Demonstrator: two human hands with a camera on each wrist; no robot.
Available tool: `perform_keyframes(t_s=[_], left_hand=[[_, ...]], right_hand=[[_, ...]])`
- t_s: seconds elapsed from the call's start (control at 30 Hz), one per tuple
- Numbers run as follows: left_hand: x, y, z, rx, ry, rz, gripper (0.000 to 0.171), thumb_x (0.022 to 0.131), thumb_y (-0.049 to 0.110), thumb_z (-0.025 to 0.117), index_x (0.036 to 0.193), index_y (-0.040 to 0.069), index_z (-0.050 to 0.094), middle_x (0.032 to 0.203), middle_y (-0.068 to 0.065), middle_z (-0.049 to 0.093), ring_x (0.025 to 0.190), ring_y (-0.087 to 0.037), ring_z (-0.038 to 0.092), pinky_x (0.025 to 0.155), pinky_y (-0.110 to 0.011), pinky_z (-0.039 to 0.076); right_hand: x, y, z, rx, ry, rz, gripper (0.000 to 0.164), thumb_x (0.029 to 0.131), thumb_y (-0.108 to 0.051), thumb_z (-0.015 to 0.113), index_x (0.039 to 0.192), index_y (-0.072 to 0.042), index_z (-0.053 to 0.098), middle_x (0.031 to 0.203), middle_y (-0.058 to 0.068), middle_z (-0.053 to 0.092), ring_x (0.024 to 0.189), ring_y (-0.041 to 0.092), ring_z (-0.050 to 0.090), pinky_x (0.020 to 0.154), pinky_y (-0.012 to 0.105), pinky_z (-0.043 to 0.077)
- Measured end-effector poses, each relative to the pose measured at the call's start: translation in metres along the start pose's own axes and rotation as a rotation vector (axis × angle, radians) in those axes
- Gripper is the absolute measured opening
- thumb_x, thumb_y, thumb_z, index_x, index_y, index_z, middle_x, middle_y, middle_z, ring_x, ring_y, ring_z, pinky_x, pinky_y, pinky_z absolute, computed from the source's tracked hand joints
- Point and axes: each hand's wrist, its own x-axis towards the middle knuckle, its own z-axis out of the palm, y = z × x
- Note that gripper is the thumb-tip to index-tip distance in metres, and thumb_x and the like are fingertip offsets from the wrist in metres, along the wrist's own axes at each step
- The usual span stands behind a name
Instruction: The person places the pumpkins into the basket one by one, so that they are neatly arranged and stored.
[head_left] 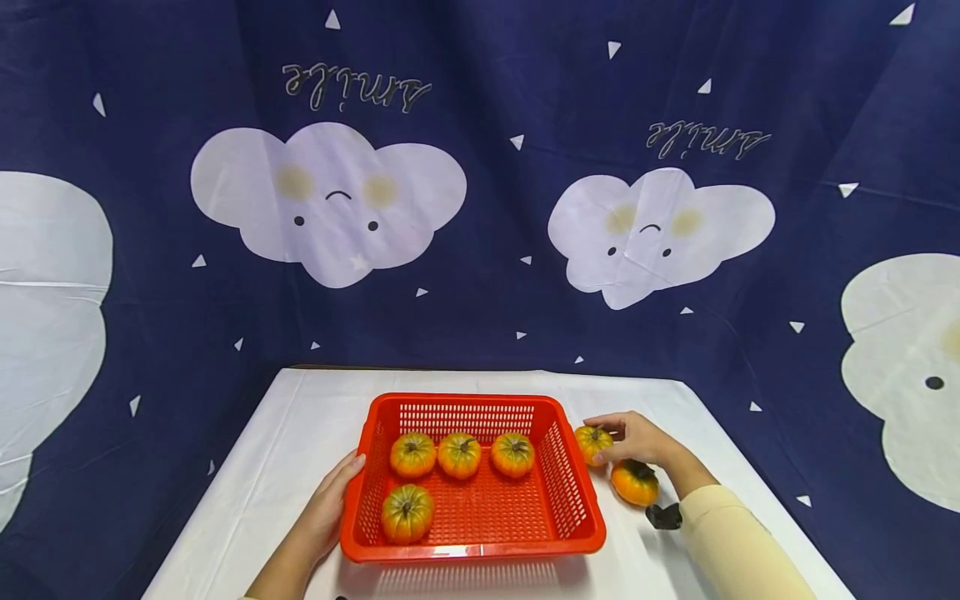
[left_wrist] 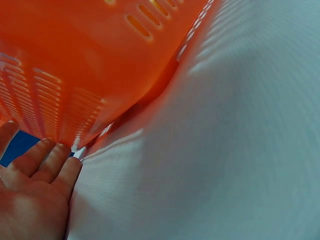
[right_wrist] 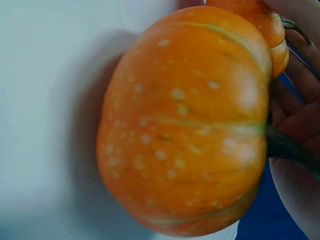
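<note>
In the head view, a red plastic basket [head_left: 472, 550] stands on the white table with several small orange pumpkins inside, one being the front-left pumpkin [head_left: 407, 514]. My left hand [head_left: 330, 500] rests against the basket's left side. The left wrist view shows its fingers [left_wrist: 50, 162] straight at the slotted wall. To the basket's right, my right hand [head_left: 633, 440] holds a small pumpkin [head_left: 592, 447] between thumb and fingers. Another pumpkin [head_left: 634, 483] lies on the table under the right wrist. It fills the right wrist view, its stem [right_wrist: 290, 147] pointing toward the palm.
The white table [head_left: 300, 417] reaches back to a dark blue cloth [head_left: 495, 317] printed with clouds and triangles. Similar cloth hangs along both sides. A black wrist camera [head_left: 663, 517] sits at the right sleeve.
</note>
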Motion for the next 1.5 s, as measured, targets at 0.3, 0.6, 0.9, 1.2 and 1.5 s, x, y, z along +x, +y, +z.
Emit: perform_keyframes(t_s=[0.3, 0.6, 0.9, 1.2, 1.5], left_hand=[[-0.001, 0.0, 0.0, -0.007, -0.008, -0.01, 0.065, 0.113, 0.035, 0.043, 0.164, -0.002, 0.026, 0.161, -0.031, 0.035, 0.144, -0.043, 0.04, 0.109, -0.047, 0.046], [-0.001, -0.002, 0.0, -0.013, -0.004, -0.009, 0.065, 0.113, 0.035, 0.043, 0.164, -0.002, 0.026, 0.162, -0.03, 0.034, 0.143, -0.04, 0.041, 0.109, -0.046, 0.045], [0.0, -0.002, 0.0, -0.004, -0.006, -0.002, 0.066, 0.113, 0.035, 0.044, 0.164, -0.002, 0.026, 0.161, -0.03, 0.034, 0.143, -0.041, 0.041, 0.109, -0.047, 0.045], [0.0, -0.001, 0.0, -0.005, -0.021, 0.008, 0.066, 0.114, 0.035, 0.043, 0.164, -0.003, 0.025, 0.162, -0.03, 0.034, 0.145, -0.042, 0.039, 0.11, -0.045, 0.044], [0.0, -0.002, 0.0, -0.007, 0.005, 0.005, 0.065, 0.113, 0.034, 0.044, 0.163, -0.004, 0.027, 0.16, -0.031, 0.036, 0.142, -0.04, 0.044, 0.107, -0.042, 0.049]], right_hand=[[0.002, -0.002, -0.007, 0.003, 0.011, -0.024, 0.068, 0.077, -0.027, 0.094, 0.138, -0.008, 0.07, 0.123, 0.003, 0.072, 0.109, 0.025, 0.066, 0.097, 0.038, 0.054], [0.005, -0.009, -0.014, 0.001, 0.012, -0.078, 0.066, 0.079, -0.023, 0.094, 0.137, -0.002, 0.07, 0.12, 0.004, 0.074, 0.105, 0.022, 0.067, 0.094, 0.028, 0.054], [0.014, -0.025, -0.031, 0.014, 0.041, -0.161, 0.066, 0.078, -0.02, 0.096, 0.135, 0.0, 0.07, 0.122, 0.008, 0.074, 0.106, 0.023, 0.067, 0.095, 0.026, 0.053], [0.016, -0.036, -0.038, 0.04, 0.012, -0.171, 0.066, 0.079, -0.015, 0.095, 0.136, 0.002, 0.068, 0.122, 0.012, 0.073, 0.11, 0.03, 0.068, 0.101, 0.038, 0.053], [0.02, -0.045, -0.043, 0.022, 0.016, -0.172, 0.064, 0.081, -0.019, 0.094, 0.137, -0.001, 0.069, 0.12, 0.006, 0.074, 0.108, 0.026, 0.068, 0.1, 0.039, 0.054]])
